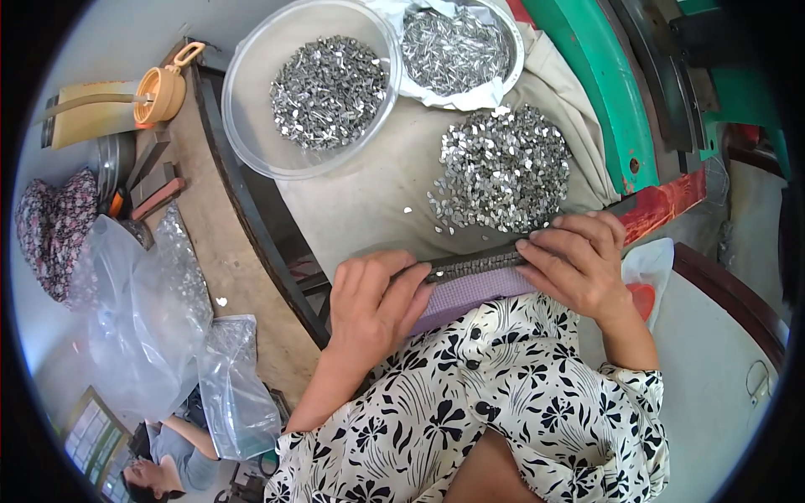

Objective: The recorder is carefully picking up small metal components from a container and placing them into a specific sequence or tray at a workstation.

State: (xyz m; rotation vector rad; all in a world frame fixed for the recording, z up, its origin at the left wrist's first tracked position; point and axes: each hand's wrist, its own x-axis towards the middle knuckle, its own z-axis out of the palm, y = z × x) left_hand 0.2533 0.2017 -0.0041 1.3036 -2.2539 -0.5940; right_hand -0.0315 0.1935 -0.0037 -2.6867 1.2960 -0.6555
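A long dark slotted bar (475,267), with a row of small metal pieces along it, lies across the front edge of the work surface, near my body. My left hand (369,298) grips its left end, thumb and fingers closed on it. At the other end my right hand (581,261) pinches the bar, fingertips along its far edge. Beneath the bar is a purple textured pad or cloth (490,293). Just beyond it, a loose heap of small shiny metal pieces (503,168) is spread on a beige cloth (360,210).
A clear round tub (243,138) of small metal parts stands at the back, beside a lined metal bowl (516,59) of thin metal pins. Green machinery (579,75) rises at right. Plastic bags (142,318) and a yellow cup (159,94) are at left; another person (180,461) is at lower left.
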